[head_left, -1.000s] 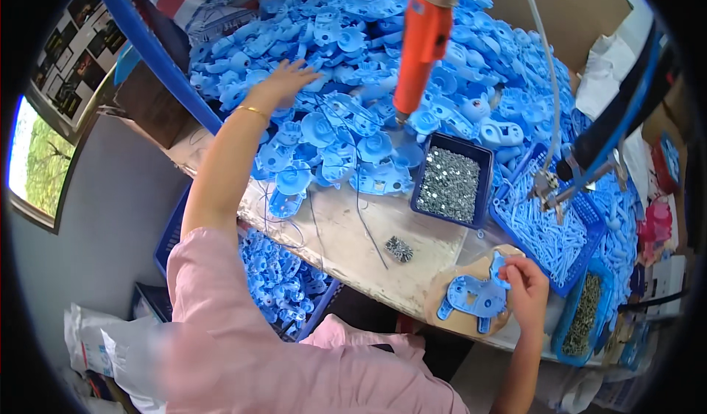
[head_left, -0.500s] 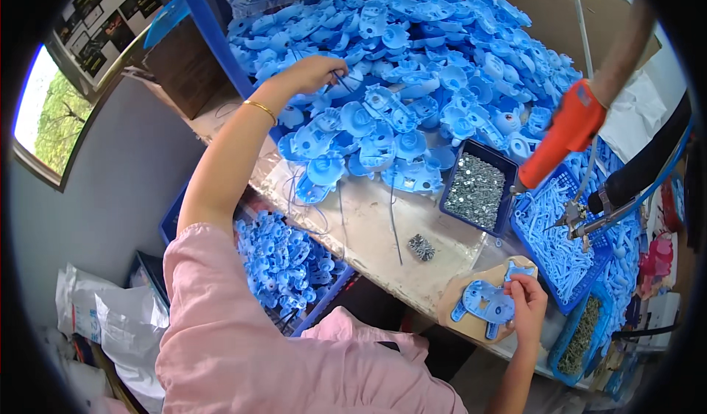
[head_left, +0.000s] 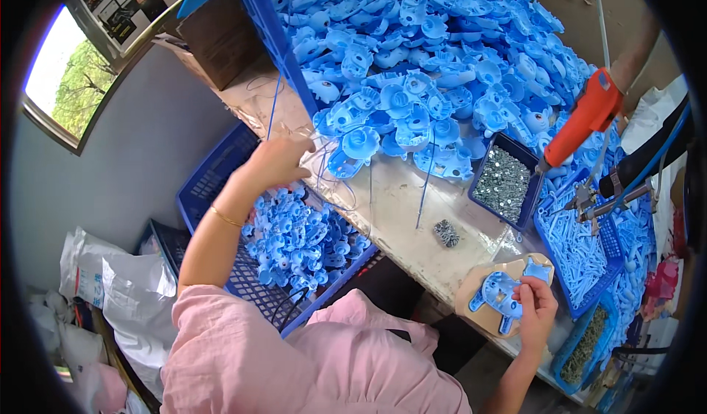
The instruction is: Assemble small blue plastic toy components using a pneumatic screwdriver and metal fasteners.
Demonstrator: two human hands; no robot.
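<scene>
Shell [head_left: 499, 289] lies on tan block [head_left: 467, 287], near edge of worktop [head_left: 401, 230]. Right hand [head_left: 539, 308] pinches shell's right side. Left hand [head_left: 276, 165] well apart, fingers part-curled beside blue strand [head_left: 275, 108]; grip on strand cannot be told. Technique: shell should seat flat, with light, steady fingertip pressure, strand clear of block.

Left arm: pink fabric sleeve [head_left: 202, 325] to about the elbow; bare left forearm [head_left: 209, 253] slanted up and rightward. Left wrist: encircled by one thin gold-coloured bangle [head_left: 225, 216]. Left hand [head_left: 277, 165]: back uppermost, fingers directed right, thumb set below them; grip could not be determined. Right forearm [head_left: 513, 384]: bare, raised steeply from the lower edge. Right hand [head_left: 536, 305]: fingers bent, fingertips pointed leftward, lower than the left.
</scene>
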